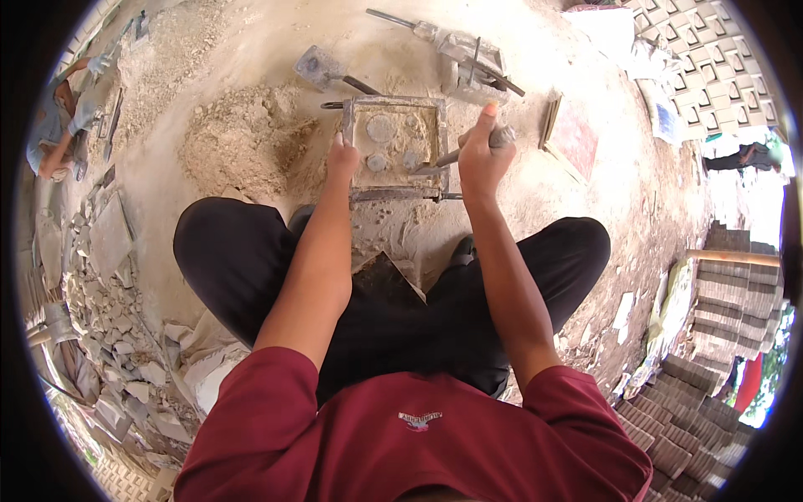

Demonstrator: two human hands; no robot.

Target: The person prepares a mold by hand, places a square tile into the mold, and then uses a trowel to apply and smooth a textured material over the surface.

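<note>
A square metal mould frame [396, 194] lies on the dusty ground just ahead of my knees. Inside it, pale powder surrounds several round grey pieces [381, 128] of different sizes. My left hand [340, 159] is closed on the frame's left side. At the right side, my right hand [487, 163] grips a rod-handled tool [503, 135], thumb pointing away from me. The tool's narrow far end reaches over the frame's right edge; its exact kind cannot be made out.
Left of the frame rises a heap of pale powder [247, 138]. A small shovel [316, 69], a metal block with bars [473, 63] and a reddish board [575, 140] lie beyond. Rubble [125, 326] covers the left; tile stacks [669, 418] stand right. A gloved co-worker [57, 125] crouches far left.
</note>
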